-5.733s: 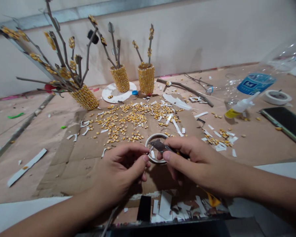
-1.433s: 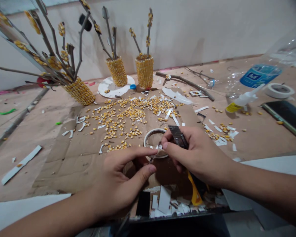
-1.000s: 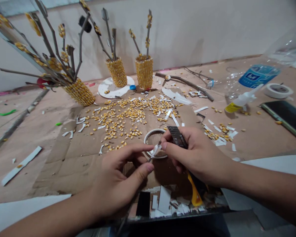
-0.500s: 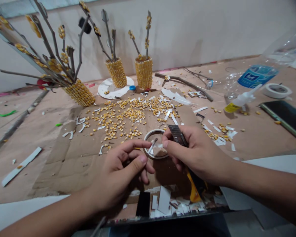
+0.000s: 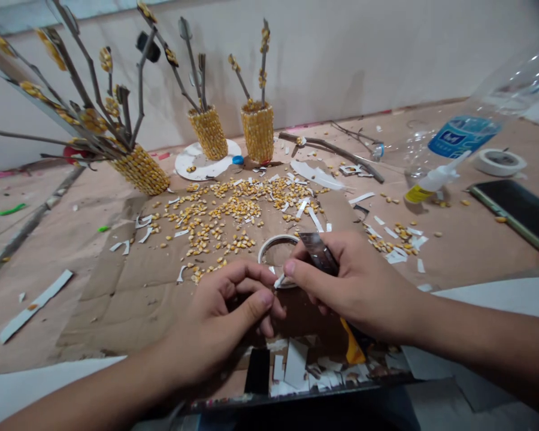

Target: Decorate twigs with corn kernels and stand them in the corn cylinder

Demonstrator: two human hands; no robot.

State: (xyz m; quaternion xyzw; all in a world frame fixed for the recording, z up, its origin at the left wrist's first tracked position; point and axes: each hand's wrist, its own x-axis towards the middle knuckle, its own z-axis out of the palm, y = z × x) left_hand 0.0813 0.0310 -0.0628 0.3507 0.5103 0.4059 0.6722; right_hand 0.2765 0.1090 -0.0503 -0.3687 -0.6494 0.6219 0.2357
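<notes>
My right hand (image 5: 354, 284) is closed around a utility knife (image 5: 318, 250), its broad dark blade pointing up and its yellow handle part showing below the palm. My left hand (image 5: 233, 317) has bent fingers, with a small white-tipped piece (image 5: 279, 281) at its index fingertip. The right thumb meets that piece from the other side. How the left fingers grip it is partly hidden. Just behind the fingertips lies a white ring (image 5: 266, 245), partly covered by my right hand. Loose corn kernels (image 5: 242, 209) and white paper scraps spread over the cardboard (image 5: 103, 299) beyond.
Three corn-covered pots with twigs (image 5: 141, 170) stand at the back. On the right are a glue bottle (image 5: 431, 182), a plastic bottle (image 5: 465, 134), a tape roll (image 5: 500, 161) and a phone (image 5: 516, 209). White offcuts (image 5: 296, 365) lie along the near edge.
My right hand has moved slightly left, bringing its thumb against the small white-tipped piece at the left fingertips. The whole view has shifted a little.
</notes>
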